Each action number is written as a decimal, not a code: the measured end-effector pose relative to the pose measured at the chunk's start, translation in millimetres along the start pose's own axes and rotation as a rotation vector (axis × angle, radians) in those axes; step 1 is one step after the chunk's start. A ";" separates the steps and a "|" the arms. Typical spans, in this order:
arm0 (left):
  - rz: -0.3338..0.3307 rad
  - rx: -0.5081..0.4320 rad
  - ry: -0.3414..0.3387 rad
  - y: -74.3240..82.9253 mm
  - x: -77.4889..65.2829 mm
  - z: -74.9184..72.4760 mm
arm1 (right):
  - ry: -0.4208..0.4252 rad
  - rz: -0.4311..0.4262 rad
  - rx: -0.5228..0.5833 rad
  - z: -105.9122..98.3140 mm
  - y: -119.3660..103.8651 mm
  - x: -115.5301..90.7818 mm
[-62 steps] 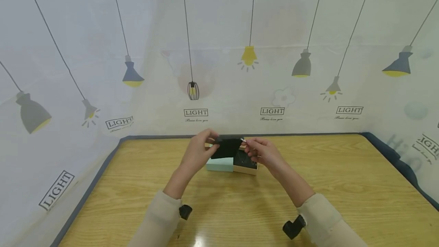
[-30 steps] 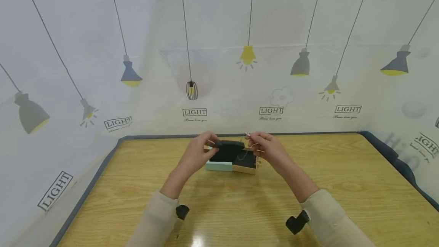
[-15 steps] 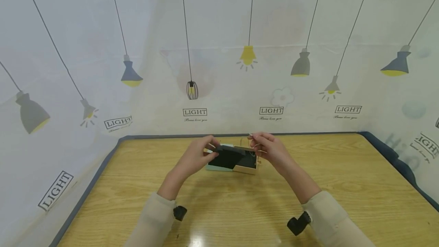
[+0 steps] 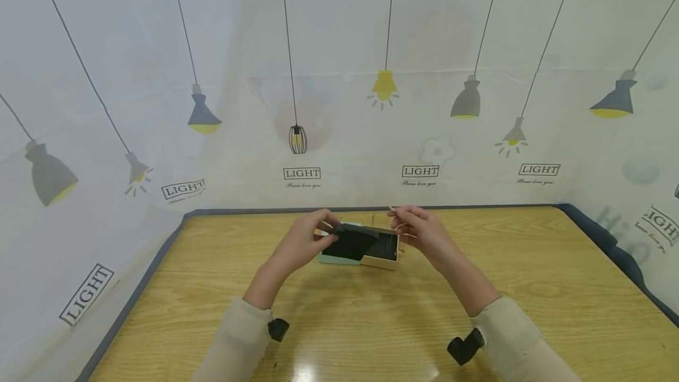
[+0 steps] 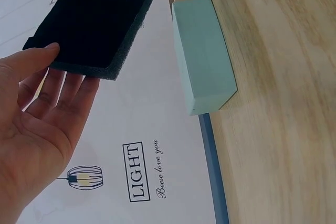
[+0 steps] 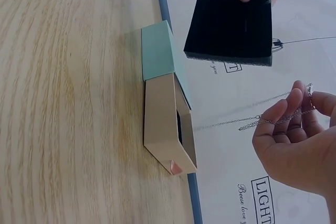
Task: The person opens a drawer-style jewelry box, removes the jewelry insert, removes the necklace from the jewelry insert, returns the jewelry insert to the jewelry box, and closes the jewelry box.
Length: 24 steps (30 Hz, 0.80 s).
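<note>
My left hand (image 4: pixel 306 239) pinches a square black foam pad (image 5: pixel 100 22) at one edge, thumb on its dark face and fingers beneath. The pad is tilted above the box. My right hand (image 4: pixel 423 233) pinches one end of a fine silver chain (image 6: pixel 251 124), which lies across the curled fingers. Loose strands hang from these fingers toward the box and the pad; where the far end lies is unclear. Below both hands sits a small gift box, with a mint-green sleeve (image 6: pixel 156 51) and a peach drawer (image 6: pixel 160 111) pulled partly out to the right. Something dark shows inside the drawer.
The box stands on a wood-grain table (image 4: pixel 339 323), near its far edge. Behind rises a pale cloth backdrop (image 4: pixel 350 105) printed with lamps, its dark blue border (image 4: pixel 254 212) along the table's edge. A small pink tab (image 6: pixel 176 168) is on the drawer's end.
My left hand has lowered the foam pad and tilted it flatter over the box. The right hand has moved slightly up and right with the chain, away from the pad.
</note>
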<state>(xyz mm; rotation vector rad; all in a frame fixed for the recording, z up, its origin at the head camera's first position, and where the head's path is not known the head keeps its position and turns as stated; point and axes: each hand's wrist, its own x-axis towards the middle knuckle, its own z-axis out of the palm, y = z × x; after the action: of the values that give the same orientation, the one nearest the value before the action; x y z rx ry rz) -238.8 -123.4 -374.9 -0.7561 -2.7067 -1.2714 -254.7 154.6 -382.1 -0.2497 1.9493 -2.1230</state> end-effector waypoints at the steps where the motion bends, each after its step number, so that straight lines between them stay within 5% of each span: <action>1: -0.001 0.000 0.000 -0.1 0.1 0.2 | 0.001 0.000 -0.001 -0.7 -0.1 -0.1; 24: -0.046 -0.002 0.029 -6.0 -2.0 -3.9 | 0.045 0.014 0.015 -18.9 1.6 0.6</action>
<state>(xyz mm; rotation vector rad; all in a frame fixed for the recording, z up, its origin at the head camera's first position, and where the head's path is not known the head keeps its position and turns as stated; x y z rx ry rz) -240.4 -130.3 -377.0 -0.6740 -2.7157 -1.2844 -260.7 172.3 -385.5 -0.1871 1.9528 -2.1520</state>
